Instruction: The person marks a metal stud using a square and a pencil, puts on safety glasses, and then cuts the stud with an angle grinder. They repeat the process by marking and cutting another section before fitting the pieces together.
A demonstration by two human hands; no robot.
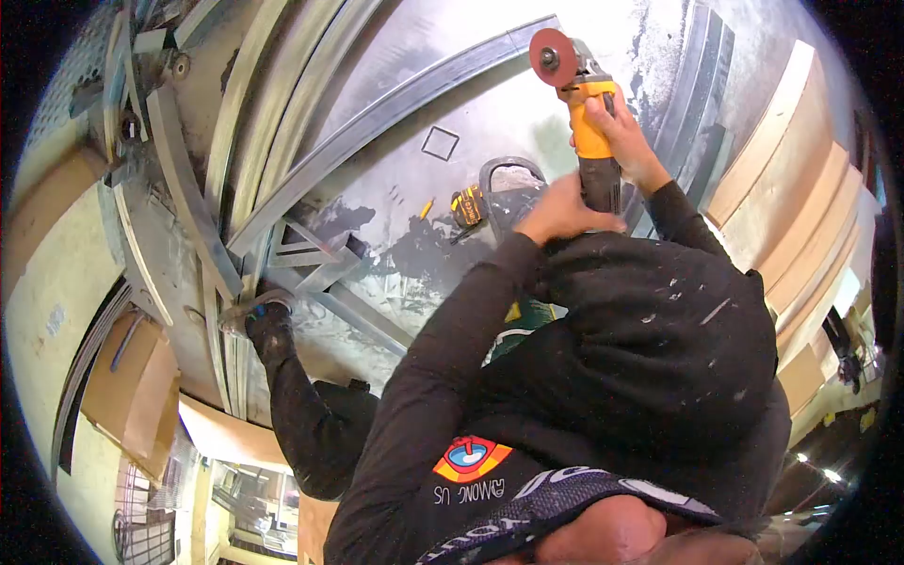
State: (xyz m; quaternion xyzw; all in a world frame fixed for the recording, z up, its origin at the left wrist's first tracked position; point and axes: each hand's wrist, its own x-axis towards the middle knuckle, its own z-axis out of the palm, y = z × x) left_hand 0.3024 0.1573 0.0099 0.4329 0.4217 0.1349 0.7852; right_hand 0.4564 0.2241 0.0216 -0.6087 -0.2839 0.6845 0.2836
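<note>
A yellow and black angle grinder (591, 141) is held upright above my lap, its reddish disc (559, 71) at the top. My right hand (636, 141) is wrapped around the yellow body. Lower down, my left hand (560, 209) is closed around the dark rear end, with part of its grip hidden. Behind the disc lies the end of a long grey metal bar (405, 105), which runs down to the left across the floor. A yellow and black tape measure (466, 206) lies left of my left hand, beside a dark curved handle (487, 174).
A small yellow stick (427, 209) and a thin square frame (440, 142) lie on the stained floor. Long metal bars (247, 104) are stacked at left, more grey bars (692, 75) at upper right. Pale boards (777, 141) line the right. My shoe (259, 306) rests by the bars.
</note>
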